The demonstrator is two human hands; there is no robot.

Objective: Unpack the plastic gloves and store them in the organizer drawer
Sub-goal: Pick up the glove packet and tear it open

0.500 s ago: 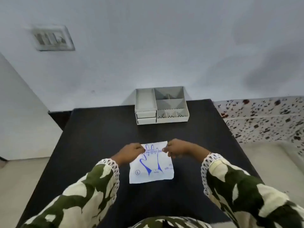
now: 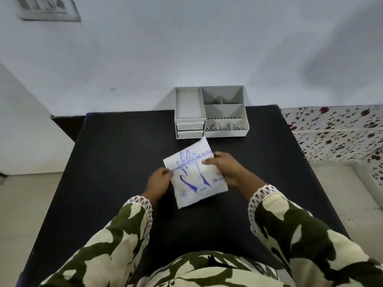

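A flat white packet of plastic gloves (image 2: 191,172), printed with a blue hand outline and blue lettering, is held over the middle of the black table (image 2: 116,162), tilted with its top right corner towards the organizer. My left hand (image 2: 159,182) pinches its left edge. My right hand (image 2: 224,168) grips its right side with the fingers on top. The grey organizer (image 2: 210,112) stands at the table's far edge, with two shut drawers (image 2: 190,129) stacked at its front left and open compartments on top.
A white wall rises behind the table, with a switch plate (image 2: 47,8) at the upper left. A surface covered in floral cloth (image 2: 335,129) lies to the right. Pale floor shows on both sides of the table.
The packet has been lifted and turned, its top now further from me and closer to the organizer. My right hand has shifted from the top edge onto the packet's right side.
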